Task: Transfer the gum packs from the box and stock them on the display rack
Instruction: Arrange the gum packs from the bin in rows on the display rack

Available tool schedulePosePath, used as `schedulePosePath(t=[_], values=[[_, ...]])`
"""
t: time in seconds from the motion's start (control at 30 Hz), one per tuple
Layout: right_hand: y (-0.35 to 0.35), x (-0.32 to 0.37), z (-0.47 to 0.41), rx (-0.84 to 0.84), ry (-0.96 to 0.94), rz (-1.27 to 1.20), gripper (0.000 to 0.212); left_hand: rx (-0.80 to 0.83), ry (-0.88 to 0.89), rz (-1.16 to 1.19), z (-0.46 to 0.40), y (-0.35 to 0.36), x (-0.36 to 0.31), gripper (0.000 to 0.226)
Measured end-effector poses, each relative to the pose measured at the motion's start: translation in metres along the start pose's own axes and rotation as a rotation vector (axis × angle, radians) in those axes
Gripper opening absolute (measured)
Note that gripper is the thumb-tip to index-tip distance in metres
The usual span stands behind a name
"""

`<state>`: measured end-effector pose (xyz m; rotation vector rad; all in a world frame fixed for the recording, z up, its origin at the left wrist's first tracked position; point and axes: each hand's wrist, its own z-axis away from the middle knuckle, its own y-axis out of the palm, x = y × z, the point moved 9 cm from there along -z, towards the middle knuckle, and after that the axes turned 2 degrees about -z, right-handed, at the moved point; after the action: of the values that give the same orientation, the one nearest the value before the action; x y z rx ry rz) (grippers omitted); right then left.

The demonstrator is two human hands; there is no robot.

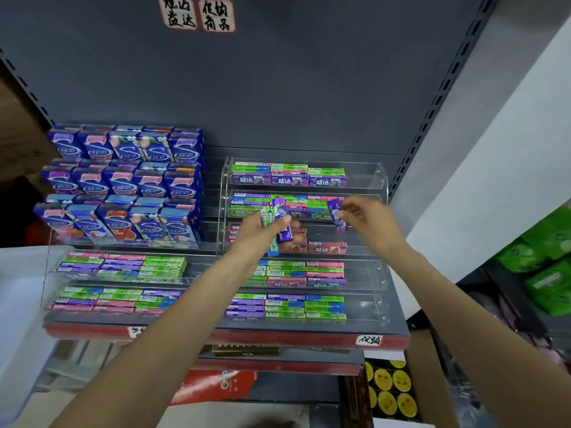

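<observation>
The clear rack (381,186) stands on the shelf (398,322), right of the stacked boxes (123,180). Both hands are in front of its middle rows.

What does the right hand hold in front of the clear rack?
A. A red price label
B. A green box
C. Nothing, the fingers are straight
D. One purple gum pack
D: the right hand pinches a single purple gum pack near the second tier of the clear rack, while the left hand grips several packs.
</observation>
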<state>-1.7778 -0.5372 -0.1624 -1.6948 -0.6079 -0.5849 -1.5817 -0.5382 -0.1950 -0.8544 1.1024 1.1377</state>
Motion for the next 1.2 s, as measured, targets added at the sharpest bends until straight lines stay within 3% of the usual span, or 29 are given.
schedulePosePath(t=[0.13, 0.23, 0.37, 0.53, 0.77, 1.0, 1.1, 1.2], values=[[0.034, 0.002, -0.003, 0.225, -0.12, 0.572, 0.023, -0.011, -0.048, 0.056, -0.003, -0.004, 0.006, 0.01], [0.053, -0.002, -0.001, 0.297, -0.156, 0.699, 0.028, 0.004, -0.057, 0.032, -0.003, -0.006, 0.008, 0.01], [0.068, -0.017, 0.002, 0.396, -0.095, 0.426, 0.029, -0.005, -0.042, -0.019, -0.004, -0.013, 0.012, 0.015], [0.071, -0.021, 0.002, 0.364, -0.033, 0.217, 0.026, 0.016, -0.028, -0.005, -0.003, -0.009, 0.013, 0.016], [0.065, -0.025, 0.0, 0.335, -0.025, 0.211, 0.026, 0.022, -0.055, -0.062, -0.007, -0.005, 0.013, 0.006], [0.059, -0.024, -0.001, 0.311, -0.019, 0.192, 0.025, -0.007, -0.039, -0.156, -0.01, -0.004, 0.011, 0.017], [0.057, -0.022, 0.0, 0.303, -0.022, 0.21, 0.025, -0.024, -0.016, -0.157, -0.011, -0.002, 0.007, 0.01], [0.039, -0.011, 0.002, 0.159, 0.006, 0.019, 0.027, -0.008, 0.02, -0.229, -0.011, 0.003, 0.003, 0.004]])
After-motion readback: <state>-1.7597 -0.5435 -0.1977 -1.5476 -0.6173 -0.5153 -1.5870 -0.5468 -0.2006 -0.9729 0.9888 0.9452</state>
